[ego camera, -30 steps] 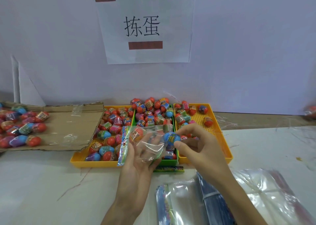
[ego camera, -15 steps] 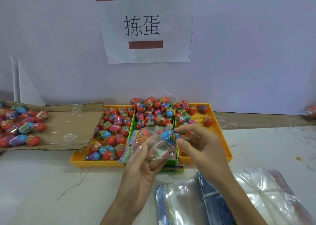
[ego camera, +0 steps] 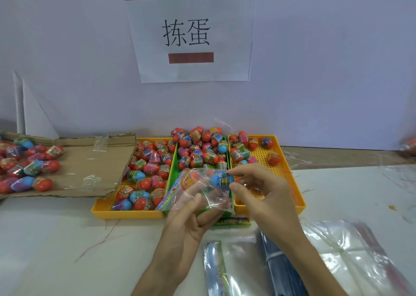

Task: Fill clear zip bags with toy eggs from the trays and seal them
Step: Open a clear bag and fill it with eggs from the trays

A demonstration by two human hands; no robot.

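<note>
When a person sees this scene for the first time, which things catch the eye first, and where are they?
The white paper sign with two large black characters hangs on the wall, top centre. Below it, the left yellow tray, green tray and right yellow tray hold bright toy eggs. In front, the left hand holds a clear zip bag and the right hand pinches a blue toy egg at its top.

Left hand raised, my fingers curled round the zip bag. Right hand just beside it, thumb and forefinger pinching a blue egg.
</note>
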